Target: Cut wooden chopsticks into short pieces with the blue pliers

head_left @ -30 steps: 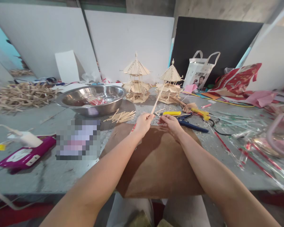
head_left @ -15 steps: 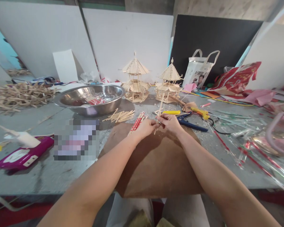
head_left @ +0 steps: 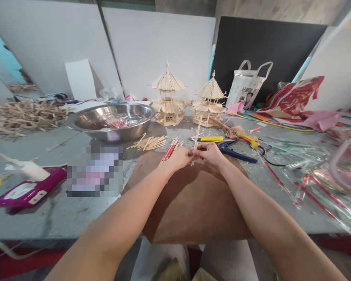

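Both my hands meet over the far part of a brown board (head_left: 193, 207). Thin wooden sticks (head_left: 198, 132) stand up between them, slanting slightly, their lower ends showing below the fingers. My left hand (head_left: 185, 157) pinches the sticks from the left, and my right hand (head_left: 208, 153) has its fingers closed on them from the right. How many sticks are held I cannot tell. Close behind my left hand lie sticks in red-and-white wrappers (head_left: 170, 150). A loose pile of short bare sticks (head_left: 151, 142) is further left.
Two stick pagodas (head_left: 167, 105) stand at the back, beside a steel basin (head_left: 90, 132). Right of my hands lie a yellow-handled tool (head_left: 211, 139), blue pliers (head_left: 236, 153) and a yellow glue gun (head_left: 248, 139). A purple power strip (head_left: 26, 191) lies left; plastic wrappers (head_left: 292, 166) cover the right.
My right hand's fingers have shifted slightly left along the sticks, closer to my left fingertips. The sticks stay upright in about the same place.
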Demonstrator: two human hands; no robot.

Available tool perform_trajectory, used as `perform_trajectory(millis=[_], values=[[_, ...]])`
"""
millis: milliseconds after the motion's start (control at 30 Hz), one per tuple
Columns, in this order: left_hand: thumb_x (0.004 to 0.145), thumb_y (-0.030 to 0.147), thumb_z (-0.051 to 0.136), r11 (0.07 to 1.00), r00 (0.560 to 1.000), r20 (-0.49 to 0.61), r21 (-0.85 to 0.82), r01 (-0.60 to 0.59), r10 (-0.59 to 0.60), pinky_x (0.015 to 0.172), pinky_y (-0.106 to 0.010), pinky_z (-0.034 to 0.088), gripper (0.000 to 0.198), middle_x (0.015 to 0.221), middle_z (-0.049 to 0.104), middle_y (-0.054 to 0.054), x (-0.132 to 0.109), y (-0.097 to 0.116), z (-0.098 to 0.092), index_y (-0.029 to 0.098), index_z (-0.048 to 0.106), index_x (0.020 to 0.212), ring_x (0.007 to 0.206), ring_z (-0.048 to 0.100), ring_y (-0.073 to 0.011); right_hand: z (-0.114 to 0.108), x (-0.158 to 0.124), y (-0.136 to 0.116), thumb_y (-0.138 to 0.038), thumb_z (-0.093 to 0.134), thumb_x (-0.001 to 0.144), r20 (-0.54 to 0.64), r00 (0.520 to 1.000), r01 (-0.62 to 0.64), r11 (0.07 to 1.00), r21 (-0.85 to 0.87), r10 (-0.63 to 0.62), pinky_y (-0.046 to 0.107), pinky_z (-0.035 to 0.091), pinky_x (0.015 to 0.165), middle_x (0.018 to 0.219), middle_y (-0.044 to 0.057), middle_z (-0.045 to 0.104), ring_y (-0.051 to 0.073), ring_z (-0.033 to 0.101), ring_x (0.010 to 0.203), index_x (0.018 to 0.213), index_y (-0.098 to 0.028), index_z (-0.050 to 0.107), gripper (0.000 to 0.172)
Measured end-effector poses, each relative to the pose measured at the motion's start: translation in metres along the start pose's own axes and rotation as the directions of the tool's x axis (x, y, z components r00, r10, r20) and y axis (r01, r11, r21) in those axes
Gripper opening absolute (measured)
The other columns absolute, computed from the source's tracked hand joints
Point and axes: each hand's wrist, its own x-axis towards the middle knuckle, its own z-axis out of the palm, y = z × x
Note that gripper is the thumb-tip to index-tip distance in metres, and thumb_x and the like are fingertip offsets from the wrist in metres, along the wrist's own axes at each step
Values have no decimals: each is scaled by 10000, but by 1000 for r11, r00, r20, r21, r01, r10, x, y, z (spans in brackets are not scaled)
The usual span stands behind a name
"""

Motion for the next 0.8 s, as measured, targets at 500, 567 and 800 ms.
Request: perform_trajectory(millis=[500,567,800], values=[[631,400,493,997,997,80,75,9,-15,443,-199,292,287,456,491,10,2,-3,-2,137,583,560,454,433,-90,6,-1,-2,-337,631,564,-50,999,23,995,92,-18,211,356,452,530,-33,521,64,429,444,631,-158,572,200],[633,405,480,997,996,87,76,9,-16,442,-202,290,296,461,489,10,1,-3,-3,136,582,564,450,429,-90,6,-2,-4,-342,640,550,-35,999,18,996,89,-15,225,380,471,526,-24,534,78,455,460,604,-162,572,200],[584,389,523,1000,999,41,20,-20,20,431,-195,261,269,424,389,38,0,-2,-5,131,577,529,438,350,-69,-1,0,1,-364,636,575,61,995,86,996,-16,-85,256,419,546,596,8,566,114,516,553,616,-157,572,220]])
